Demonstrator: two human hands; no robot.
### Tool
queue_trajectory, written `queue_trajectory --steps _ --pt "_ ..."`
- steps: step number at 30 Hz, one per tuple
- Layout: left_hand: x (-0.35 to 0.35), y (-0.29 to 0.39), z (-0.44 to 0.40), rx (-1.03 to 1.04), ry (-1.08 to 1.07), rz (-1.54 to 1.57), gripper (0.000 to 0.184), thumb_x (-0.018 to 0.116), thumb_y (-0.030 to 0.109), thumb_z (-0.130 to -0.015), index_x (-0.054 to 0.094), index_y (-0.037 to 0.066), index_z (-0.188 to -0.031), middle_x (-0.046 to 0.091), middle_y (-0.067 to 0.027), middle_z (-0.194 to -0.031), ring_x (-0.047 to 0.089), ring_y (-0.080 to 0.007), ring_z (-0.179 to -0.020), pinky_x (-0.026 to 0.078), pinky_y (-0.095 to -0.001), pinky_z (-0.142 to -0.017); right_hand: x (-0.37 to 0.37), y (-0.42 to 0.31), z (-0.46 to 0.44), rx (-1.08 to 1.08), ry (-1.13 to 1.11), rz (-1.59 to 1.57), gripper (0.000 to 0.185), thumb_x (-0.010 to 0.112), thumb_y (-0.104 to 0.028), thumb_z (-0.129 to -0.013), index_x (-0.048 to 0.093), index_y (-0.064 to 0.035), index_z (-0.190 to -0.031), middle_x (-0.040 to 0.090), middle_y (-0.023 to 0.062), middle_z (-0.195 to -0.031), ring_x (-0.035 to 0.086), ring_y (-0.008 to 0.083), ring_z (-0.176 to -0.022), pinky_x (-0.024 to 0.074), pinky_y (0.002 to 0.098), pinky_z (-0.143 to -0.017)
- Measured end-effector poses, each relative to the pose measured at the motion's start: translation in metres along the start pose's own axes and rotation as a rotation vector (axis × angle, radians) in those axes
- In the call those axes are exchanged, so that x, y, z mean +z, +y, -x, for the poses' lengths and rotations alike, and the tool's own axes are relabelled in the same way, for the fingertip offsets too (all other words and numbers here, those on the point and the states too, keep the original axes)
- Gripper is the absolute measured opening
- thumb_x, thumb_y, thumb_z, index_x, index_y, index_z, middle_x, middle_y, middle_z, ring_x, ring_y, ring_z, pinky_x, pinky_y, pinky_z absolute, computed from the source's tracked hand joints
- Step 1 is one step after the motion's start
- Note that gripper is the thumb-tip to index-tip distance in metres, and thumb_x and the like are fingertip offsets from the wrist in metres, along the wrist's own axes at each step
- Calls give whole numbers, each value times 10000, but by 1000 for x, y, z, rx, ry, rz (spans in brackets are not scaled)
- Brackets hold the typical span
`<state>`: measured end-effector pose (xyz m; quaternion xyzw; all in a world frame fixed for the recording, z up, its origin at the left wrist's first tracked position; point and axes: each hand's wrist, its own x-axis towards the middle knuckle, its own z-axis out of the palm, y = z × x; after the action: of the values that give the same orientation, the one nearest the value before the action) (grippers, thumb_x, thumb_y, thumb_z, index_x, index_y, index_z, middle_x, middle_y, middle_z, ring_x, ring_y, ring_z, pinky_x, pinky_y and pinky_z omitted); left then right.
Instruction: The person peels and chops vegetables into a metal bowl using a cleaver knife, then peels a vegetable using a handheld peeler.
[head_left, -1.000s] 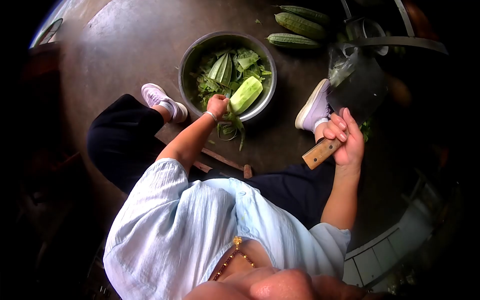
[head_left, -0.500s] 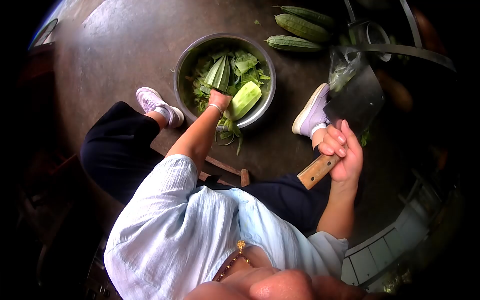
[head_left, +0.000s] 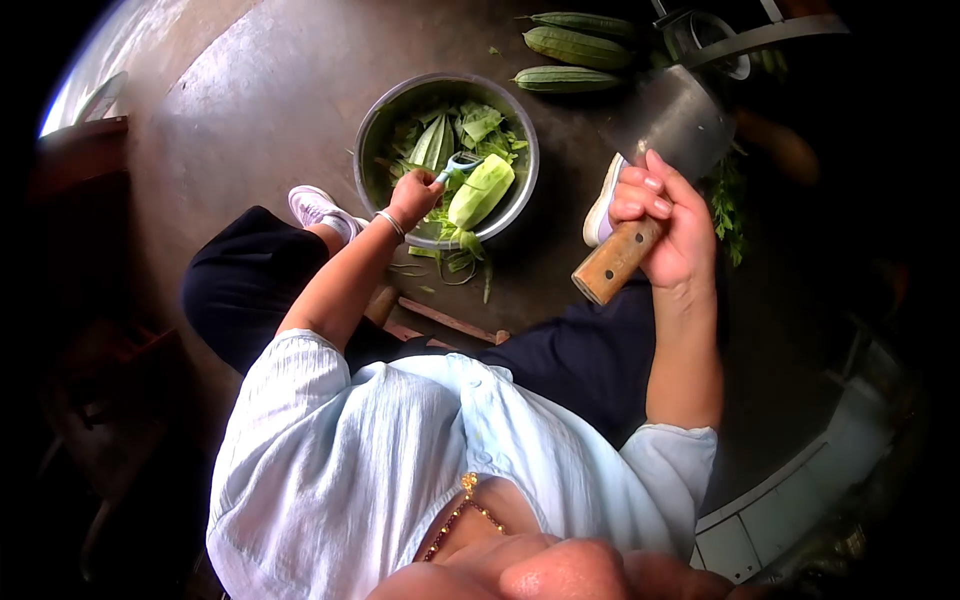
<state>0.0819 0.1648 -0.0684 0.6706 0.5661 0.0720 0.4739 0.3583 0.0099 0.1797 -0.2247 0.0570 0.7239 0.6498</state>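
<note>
Well, left hand (head_left: 414, 197) grips peeler (head_left: 446, 175) within basin rim (head_left: 534, 178), right hand (head_left: 680, 225) cleaver (head_left: 682, 122) outside

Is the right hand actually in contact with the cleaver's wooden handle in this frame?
Touching. The head view shows the right hand closed on the wooden handle of the cleaver, its butt end sticking out past the fingers.

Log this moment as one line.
left hand: holds peeler over bowl | right hand: grips cleaver by handle | bowl: peeled gourd, scraps | floor: three unpeeled gourds
</note>
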Motion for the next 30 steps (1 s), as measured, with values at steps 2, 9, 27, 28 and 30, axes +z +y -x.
queue_trajectory --steps 2,9,27,28,30 --pt "4 -15 4 60 124 126 271 585 254 -816 642 -6 -866 671 -136 -771 645 -198 -665 510 -320 -630 -4 -1 -1 11 -30 -43 193 515 -122 -934 422 -88 -768 447 -5 -695 411 63 -528 410 266 -604" --pt "-17 -19 9 -645 -204 1099 136 389 138 -834 469 44 -777 402 -16 -639 376 -113 -492 331 -243 -423 -24 -5 -4 16 -38 -117 187 521 -81 -920 418 -70 -765 445 12 -692 425 71 -531 432 276 -618" --pt "40 75 6 -143 -469 457 321 586 126 -849 521 20 -1145 631 -73 -823 598 -139 -671 482 -265 -524 -11 -39 18 -134 -87 -265 226 488 -88 -924 411 -76 -712 376 -23 -599 384 71 -534 416 253 -645" --pt "52 86 -2 -87 -525 314 350 573 117 -849 513 5 -1176 634 -78 -820 596 -142 -662 477 -256 -514 -11 -40 19 -150 -66 -271 227 487 -90 -925 411 -77 -711 375 -24 -599 384 72 -538 415 252 -646" --pt "89 85 -31 -25 -485 241 387 574 63 -824 513 -24 -1196 640 -101 -810 624 -166 -636 515 -279 -498 -16 -39 19 -142 -67 -312 234 478 -102 -930 413 -79 -707 381 -25 -602 385 75 -539 414 249 -652"
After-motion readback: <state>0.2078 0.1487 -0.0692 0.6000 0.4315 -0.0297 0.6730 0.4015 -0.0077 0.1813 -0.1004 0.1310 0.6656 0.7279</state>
